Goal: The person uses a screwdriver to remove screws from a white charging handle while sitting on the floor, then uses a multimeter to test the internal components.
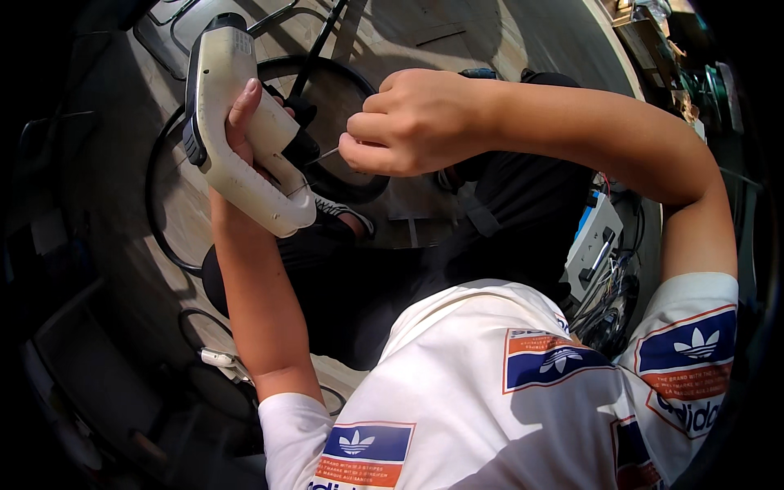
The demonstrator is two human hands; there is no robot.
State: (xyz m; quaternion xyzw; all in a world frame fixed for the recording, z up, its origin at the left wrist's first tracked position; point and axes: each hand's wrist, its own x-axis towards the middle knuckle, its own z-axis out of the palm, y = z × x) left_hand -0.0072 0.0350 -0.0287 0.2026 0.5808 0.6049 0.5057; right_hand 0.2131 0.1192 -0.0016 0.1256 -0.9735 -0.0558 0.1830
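A white housing (229,155) with black trim is held up in front of the person, aslant, its black-capped end (229,21) uppermost and its rounded end lowest. A black strip runs down its left edge, and a black fitting (300,149) juts from its right side.

The left hand (239,131) grasps the housing around its middle: the thumb lies across the near face, and some fingertips show on the right side.

The right hand (416,122), to the right of the housing, is clenched on 1 thin metal rod (327,155). The rod points at the housing, its tip just beside the black fitting; whether they touch, I cannot tell. The rod's other end is hidden in the fist.

Beyond the housing, a thick black cable (371,190) curls on the pale floor (416,37). To the housing's lower right is 1 black-and-white shoe (347,215). Below the housing are black trousers (343,286) and, lower still, a white printed shirt (465,408). A small white block (220,359) lies well below it. Far to its right stand a white panel with a blue edge (586,253) and tangled wires (606,306).
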